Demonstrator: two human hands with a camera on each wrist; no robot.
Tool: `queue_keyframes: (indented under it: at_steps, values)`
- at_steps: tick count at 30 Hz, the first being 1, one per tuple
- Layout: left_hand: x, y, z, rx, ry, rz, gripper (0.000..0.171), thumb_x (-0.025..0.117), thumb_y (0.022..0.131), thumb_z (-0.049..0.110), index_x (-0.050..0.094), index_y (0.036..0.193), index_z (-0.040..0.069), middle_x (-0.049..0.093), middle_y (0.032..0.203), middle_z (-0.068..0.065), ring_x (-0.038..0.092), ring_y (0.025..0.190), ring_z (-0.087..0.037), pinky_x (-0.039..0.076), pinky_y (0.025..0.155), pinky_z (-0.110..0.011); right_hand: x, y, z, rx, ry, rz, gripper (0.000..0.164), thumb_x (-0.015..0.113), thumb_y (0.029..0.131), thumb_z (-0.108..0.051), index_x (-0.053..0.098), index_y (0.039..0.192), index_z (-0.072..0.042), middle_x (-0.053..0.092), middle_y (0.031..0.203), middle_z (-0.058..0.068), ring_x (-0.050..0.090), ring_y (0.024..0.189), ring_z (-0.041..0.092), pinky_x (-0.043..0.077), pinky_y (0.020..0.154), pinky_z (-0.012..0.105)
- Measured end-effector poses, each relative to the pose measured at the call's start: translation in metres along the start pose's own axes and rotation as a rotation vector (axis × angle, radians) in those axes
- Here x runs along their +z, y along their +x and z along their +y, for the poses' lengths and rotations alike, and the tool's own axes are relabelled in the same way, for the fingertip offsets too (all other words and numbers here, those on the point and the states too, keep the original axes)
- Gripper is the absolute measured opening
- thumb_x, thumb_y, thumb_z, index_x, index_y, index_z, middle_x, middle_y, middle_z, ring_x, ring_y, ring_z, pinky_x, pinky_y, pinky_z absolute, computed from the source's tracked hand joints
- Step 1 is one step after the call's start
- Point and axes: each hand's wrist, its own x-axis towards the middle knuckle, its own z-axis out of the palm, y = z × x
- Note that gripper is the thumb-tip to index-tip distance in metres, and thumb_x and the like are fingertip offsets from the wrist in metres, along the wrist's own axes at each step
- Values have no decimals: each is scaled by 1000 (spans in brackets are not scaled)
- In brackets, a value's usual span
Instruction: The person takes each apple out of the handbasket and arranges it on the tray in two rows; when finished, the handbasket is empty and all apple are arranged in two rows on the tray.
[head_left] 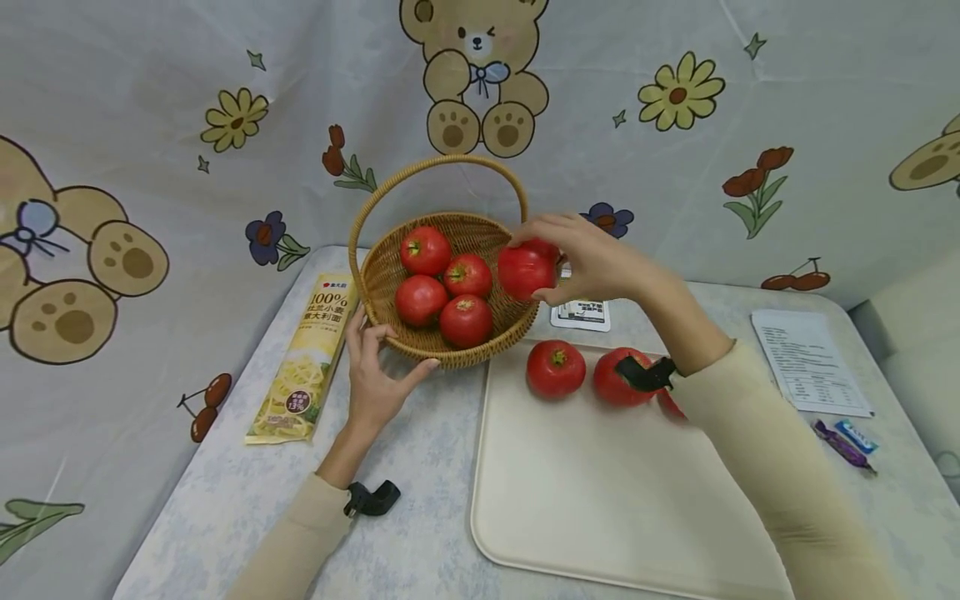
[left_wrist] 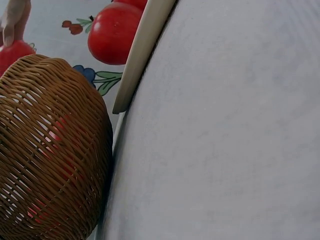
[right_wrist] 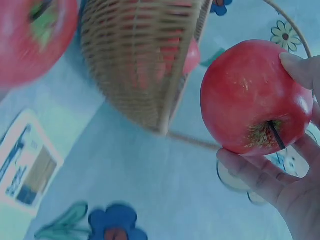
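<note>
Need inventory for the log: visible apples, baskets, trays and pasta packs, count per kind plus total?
Apples: 8
Basket: 1
Tray: 1
Pasta pack: 1
Total: 11
The right sleeve may hide more.

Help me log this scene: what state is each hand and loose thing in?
Basket: open, handle up
Left hand: holding basket's rim
Held apple: raised, stem on
Right hand: pinching held apple
Basket apples: four visible, inside
Tray: lying flat
Tray apples: three visible, one mostly hidden
Pasta pack: lying flat
Card: flat, partly hidden
Sheet: lying flat
Sweets: wrapped
</note>
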Motion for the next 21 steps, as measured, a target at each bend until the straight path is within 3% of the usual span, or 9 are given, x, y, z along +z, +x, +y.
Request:
queue_keyframes:
  at_steps: [4, 14, 18, 21]
  values:
    - [0, 1, 0, 6, 5, 2, 61, 89, 71, 35, 48, 105, 4, 15, 159, -14, 27, 145, -32, 48, 97, -53, -12, -27, 6, 22, -26, 11, 62, 86, 72, -13, 58, 127, -17, 56, 130, 4, 44, 118, 24, 52, 83, 40]
    - [1, 0, -2, 4, -4, -10, 61, 92, 68, 25, 48, 106, 4, 15, 159, -13, 30, 144, -34, 48, 97, -52, -26, -115, 38, 249, -60, -37, 70, 90, 65, -6, 57, 127, -15, 57, 127, 10, 45, 116, 30, 59, 73, 45]
    - [1, 1, -2, 5, -10, -7, 62, 93, 64, 14, 48, 106, 2, 16, 158, -17, 34, 140, -38, 49, 95, -53, -22, -151, 54, 341, -92, -63, 73, 92, 62, -10, 57, 126, -13, 58, 124, 11, 47, 112, 31, 59, 68, 39]
    - [1, 2, 0, -1, -15, -5, 62, 92, 63, 7, 48, 105, 0, 15, 157, -22, 32, 140, -42, 48, 95, -56, -19, -179, 65, 395, -92, -67, 75, 94, 60, -11, 57, 126, -12, 58, 122, 11, 48, 111, 30, 56, 64, 28]
